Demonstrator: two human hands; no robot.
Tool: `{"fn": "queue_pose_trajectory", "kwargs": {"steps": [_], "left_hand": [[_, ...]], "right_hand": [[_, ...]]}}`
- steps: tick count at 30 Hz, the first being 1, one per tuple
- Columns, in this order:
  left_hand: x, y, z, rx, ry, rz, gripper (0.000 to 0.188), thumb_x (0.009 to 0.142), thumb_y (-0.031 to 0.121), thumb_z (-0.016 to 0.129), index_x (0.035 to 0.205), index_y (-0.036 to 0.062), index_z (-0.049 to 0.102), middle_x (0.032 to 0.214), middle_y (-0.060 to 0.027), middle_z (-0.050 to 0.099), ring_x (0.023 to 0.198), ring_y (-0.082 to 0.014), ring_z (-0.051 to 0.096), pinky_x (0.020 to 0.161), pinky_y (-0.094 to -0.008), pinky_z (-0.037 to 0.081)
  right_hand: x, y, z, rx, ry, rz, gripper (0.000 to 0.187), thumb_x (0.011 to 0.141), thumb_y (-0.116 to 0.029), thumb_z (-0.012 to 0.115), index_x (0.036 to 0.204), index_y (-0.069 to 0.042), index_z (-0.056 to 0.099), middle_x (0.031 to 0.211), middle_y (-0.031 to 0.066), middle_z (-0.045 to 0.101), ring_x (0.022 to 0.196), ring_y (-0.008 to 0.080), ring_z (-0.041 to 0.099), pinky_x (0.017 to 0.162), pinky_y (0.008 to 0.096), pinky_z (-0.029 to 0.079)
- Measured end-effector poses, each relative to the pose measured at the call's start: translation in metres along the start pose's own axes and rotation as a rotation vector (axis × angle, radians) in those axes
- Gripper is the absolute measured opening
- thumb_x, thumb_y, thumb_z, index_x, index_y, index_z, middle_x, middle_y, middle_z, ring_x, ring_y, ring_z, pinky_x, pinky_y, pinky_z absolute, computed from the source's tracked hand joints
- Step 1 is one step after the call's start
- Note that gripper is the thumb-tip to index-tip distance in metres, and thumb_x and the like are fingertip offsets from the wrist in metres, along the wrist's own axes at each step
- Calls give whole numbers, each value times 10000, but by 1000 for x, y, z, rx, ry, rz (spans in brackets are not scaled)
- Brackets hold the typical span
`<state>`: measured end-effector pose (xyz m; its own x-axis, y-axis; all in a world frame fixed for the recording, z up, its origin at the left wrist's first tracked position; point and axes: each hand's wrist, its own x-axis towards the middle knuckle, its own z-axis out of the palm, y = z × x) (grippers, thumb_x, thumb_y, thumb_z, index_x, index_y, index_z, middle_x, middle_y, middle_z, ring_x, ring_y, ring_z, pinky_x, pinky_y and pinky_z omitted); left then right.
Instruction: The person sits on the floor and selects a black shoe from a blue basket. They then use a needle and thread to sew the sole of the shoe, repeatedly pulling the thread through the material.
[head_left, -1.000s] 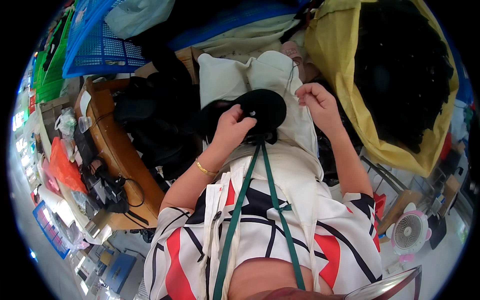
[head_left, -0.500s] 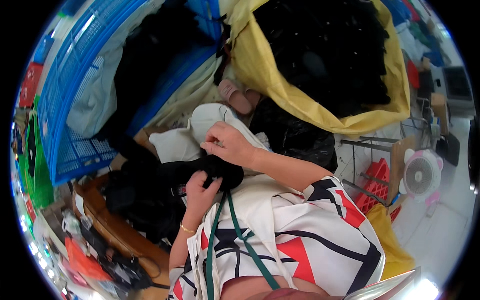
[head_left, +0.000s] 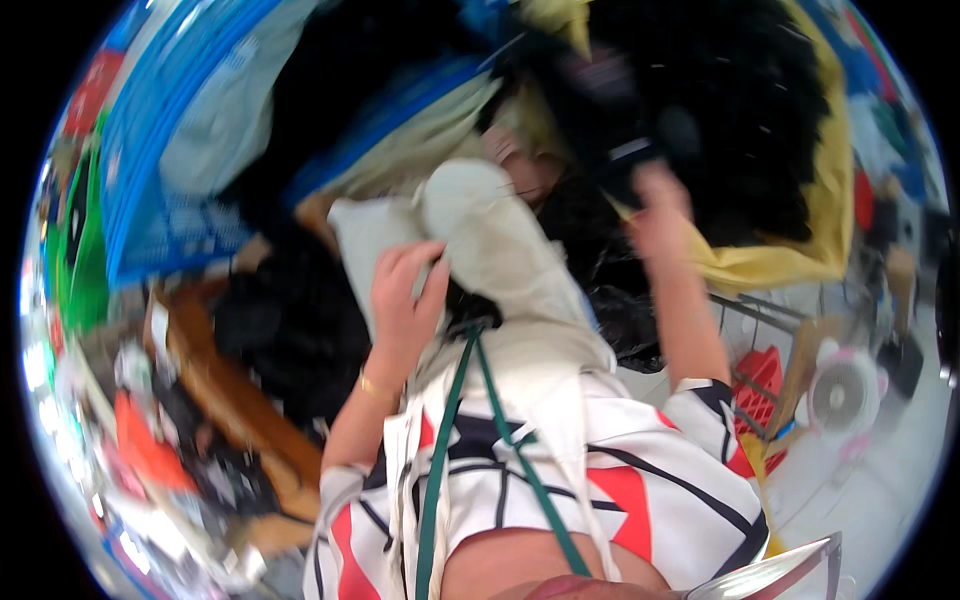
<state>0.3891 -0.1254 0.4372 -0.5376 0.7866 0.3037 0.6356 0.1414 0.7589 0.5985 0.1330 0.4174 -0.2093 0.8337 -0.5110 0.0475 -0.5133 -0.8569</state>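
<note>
My right hand (head_left: pixel 662 215) is stretched forward at the near rim of the yellow sack, smeared by motion. Right beside its fingers a black piece of cloth (head_left: pixel 600 130) with a small white label streaks over the sack's left side. Whether the fingers still grip it cannot be made out. Over my lap my left hand (head_left: pixel 405 300) holds nothing, its thumb and fingers apart. Below it lies the pale apron (head_left: pixel 500 215) covering my legs, with a small black patch near the thumb. More black cloth (head_left: pixel 290 330) is heaped left of my legs.
The large yellow sack (head_left: pixel 770 262) full of black pieces stands ahead on the right. A blue plastic basket (head_left: pixel 170 190) with black cloth rises at left. Pink slippers (head_left: pixel 525 165) and a black plastic bag (head_left: pixel 625 320) lie between. A white-and-pink fan (head_left: pixel 842 395) stands at right.
The black cloth has left my lap and moved forward and right to the yellow sack with my right hand. My left hand has let go and lifted slightly. The view has shifted.
</note>
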Motion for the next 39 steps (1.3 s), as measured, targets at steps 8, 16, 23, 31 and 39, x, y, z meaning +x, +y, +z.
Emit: {"fn": "queue_pose_trajectory", "kwargs": {"steps": [8,16,23,31,39], "left_hand": [[-49,-72,10,-112,-36,-405,118,872,86,671,961,13,695,877,-106,669,834,-254,621,755,-340,498],[-46,-72,39,492,-420,-264,161,866,201,659,888,44,686,928,-151,684,862,-343,644,743,-441,528],[-40,-90,50,601,-522,-384,184,805,226,647,744,62,703,787,-191,679,717,-379,664,629,-486,527],[-26,-54,-14,-948,-451,-616,30,852,47,654,859,32,629,894,-2,642,828,-73,537,767,-238,447],[-47,-62,-28,-1023,-255,-604,43,919,69,618,933,29,627,977,-38,664,856,-93,589,782,-247,485]], "right_hand": [[39,-26,-12,125,-237,-272,172,993,-172,587,916,-25,636,770,22,589,678,145,602,767,333,572],[-17,75,49,-375,-684,-218,189,982,-190,617,935,-11,654,845,-16,639,736,57,558,699,224,473],[-31,96,75,-702,-741,-473,208,917,-215,677,848,-19,671,707,129,605,634,161,590,620,328,498],[-53,103,108,-500,-1054,-52,365,966,-341,647,1068,10,638,946,24,632,848,83,590,773,252,512],[-76,93,124,-413,-1054,-64,299,952,-307,664,840,-34,616,754,-18,584,667,80,532,604,262,438]]}}
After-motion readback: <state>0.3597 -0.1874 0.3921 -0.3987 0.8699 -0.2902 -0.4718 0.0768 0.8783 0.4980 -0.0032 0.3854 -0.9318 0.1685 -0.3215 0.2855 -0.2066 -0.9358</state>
